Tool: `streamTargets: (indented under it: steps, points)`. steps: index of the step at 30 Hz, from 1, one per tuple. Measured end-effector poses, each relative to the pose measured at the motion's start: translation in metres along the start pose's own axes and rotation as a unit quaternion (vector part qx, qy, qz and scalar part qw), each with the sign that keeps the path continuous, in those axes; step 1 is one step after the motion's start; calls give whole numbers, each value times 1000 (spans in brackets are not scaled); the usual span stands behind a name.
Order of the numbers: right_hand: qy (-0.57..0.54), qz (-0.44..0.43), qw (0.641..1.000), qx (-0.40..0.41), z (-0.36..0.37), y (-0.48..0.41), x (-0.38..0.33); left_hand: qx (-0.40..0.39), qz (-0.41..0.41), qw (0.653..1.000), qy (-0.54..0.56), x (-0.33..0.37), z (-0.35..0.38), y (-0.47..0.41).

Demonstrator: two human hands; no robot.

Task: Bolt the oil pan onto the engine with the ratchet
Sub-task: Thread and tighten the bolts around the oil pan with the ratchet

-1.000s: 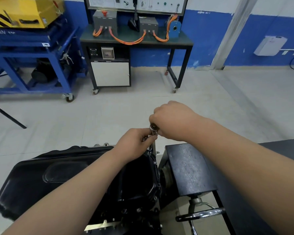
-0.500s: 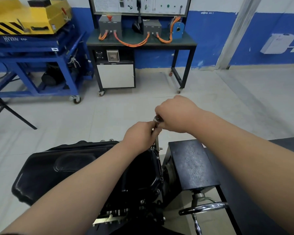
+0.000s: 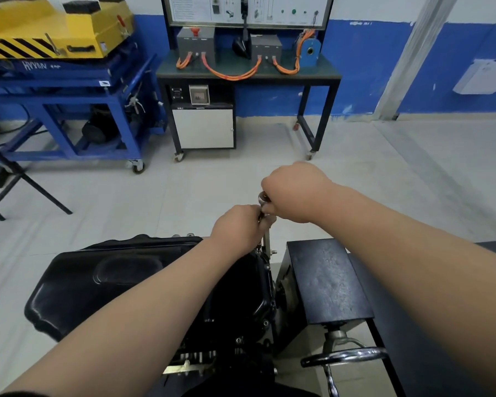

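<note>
Right hand [image 3: 295, 193]: closed in a fist over the ratchet [image 3: 263, 197], knuckles up. Only the round silver head shows at the thumb side; the handle is hidden inside the fist.

Left hand [image 3: 238, 224]: just below and left of the right hand, touching it. Fingers curled, tips gathered in a pinch on the ratchet directly under the head (exact fingertip contact is hidden behind the knuckles).

A slim upright metal shaft [image 3: 267, 240] runs down from the two hands to the far end of the right-hand edge of the oil pan [image 3: 98, 282].

Oil pan: black, glossy, lying across the lower middle of the view, partly under the left forearm. Sump bulge to the left, bolt flange along the right edge. It sits on the engine [image 3: 229, 348], of which dark castings and a bright metal strip show near the bottom.

Just right of the pan: black box of the engine stand [image 3: 327, 282], with a chrome handwheel [image 3: 344, 356] below it.

Background: dark workbench [image 3: 321, 74] on castors against a blue-and-white wall, carrying grey boxes joined by orange cables [image 3: 229, 75]. Blue trolley [image 3: 69, 98] to its left bears a yellow unit [image 3: 55, 32] with black hazard stripes. Floor is pale grey.
</note>
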State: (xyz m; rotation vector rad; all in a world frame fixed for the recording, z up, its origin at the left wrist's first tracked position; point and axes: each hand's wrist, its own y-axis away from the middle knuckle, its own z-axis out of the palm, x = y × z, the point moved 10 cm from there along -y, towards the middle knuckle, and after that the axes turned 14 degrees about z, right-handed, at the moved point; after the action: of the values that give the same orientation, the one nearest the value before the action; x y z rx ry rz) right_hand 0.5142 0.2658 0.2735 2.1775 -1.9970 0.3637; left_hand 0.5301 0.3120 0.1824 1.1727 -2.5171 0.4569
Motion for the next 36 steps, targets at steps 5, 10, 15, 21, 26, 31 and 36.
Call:
streamTargets:
  steps: [5, 10, 15, 21, 26, 31, 36]
  points:
    - [-48, 137, 988, -53, 16, 1, 9, -55, -57, 997, -14, -7, 18, 1]
    - [-24, -11, 998, -49, 9, 0, -2, -23, -6, 999, -37, 6, 8, -4]
    - [-17, 10, 1000, 5, 2, 4, 2, -56, -17, 994, -91, 8, 11, -4]
    - [-88, 73, 992, -46, 15, 9, 5, -105, -35, 992, -65, 6, 23, 1]
    - [-51, -32, 998, -20, 4, 11, -2, -114, 60, 983, -128, 13, 21, -7]
    - [-49, 72, 996, -6, 7, 9, 8, -71, 13, 989, -127, 11, 15, -1]
    - [-79, 47, 995, -47, 12, 5, -1, -75, 0, 991, -108, 5, 17, 0]
